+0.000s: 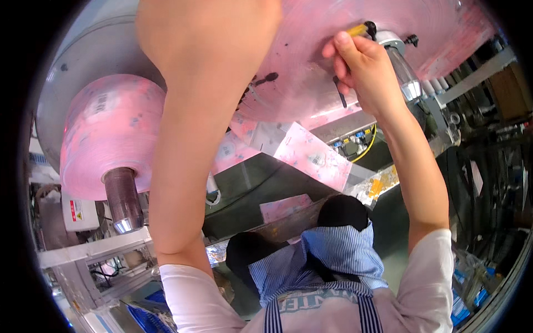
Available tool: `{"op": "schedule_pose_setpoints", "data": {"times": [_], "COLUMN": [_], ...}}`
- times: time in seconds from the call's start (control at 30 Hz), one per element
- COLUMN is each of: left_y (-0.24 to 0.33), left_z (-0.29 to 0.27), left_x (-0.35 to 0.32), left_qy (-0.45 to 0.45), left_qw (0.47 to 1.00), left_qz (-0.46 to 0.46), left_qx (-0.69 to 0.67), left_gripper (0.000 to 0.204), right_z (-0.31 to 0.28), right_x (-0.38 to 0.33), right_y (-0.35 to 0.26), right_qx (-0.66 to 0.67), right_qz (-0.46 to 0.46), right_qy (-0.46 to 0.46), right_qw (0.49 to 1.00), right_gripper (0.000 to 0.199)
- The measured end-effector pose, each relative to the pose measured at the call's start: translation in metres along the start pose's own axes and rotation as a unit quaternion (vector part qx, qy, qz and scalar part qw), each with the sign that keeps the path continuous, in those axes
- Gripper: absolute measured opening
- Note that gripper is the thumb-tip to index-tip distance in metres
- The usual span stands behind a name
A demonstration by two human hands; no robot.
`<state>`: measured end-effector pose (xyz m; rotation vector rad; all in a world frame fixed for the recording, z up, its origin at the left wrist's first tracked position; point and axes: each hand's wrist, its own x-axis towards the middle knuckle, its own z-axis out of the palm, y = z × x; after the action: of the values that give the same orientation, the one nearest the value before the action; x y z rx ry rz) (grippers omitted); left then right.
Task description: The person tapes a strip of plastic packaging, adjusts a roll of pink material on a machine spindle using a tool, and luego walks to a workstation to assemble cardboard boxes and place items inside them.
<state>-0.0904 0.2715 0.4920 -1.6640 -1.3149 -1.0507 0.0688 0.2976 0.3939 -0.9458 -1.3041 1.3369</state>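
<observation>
My left hand reaches up past the top edge, its fingers out of the picture; what it touches is hidden. In front of the side of a large pink film roll, my right hand has its fingers curled in. A short yellow tool handle with a black end shows at its thumb and forefinger, seemingly gripped. Below the fingers a thin black rod sticks out; I cannot tell whether it belongs to the same tool. Right of this hand, a metal shaft with a collar projects from the roll.
A smaller pink roll sits on a dark spindle left of my left forearm. A printed pink sheet hangs below the large roll. Another pink piece lies lower down. Machine frame rails stand at the left.
</observation>
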Motion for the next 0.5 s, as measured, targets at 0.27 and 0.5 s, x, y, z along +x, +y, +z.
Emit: {"op": "schedule_pose_setpoints", "data": {"times": [0.27, 0.5], "left_y": [0.000, 0.004], "left_z": [0.008, -0.003], "left_x": [-0.005, -0.010], "left_qy": [-0.027, -0.048], "left_qw": [0.998, 0.996], "left_qz": [0.010, -0.041], "left_qx": [-0.051, -0.056], "left_gripper": [0.041, 0.042], "right_z": [-0.010, 0.000], "right_x": [0.001, -0.001], "right_y": [0.008, 0.005], "right_qx": [-0.019, -0.046], "right_qz": [0.030, 0.047], "right_qy": [0.061, 0.050], "right_qw": [0.997, 0.997], "right_gripper": [0.037, 0.038]}}
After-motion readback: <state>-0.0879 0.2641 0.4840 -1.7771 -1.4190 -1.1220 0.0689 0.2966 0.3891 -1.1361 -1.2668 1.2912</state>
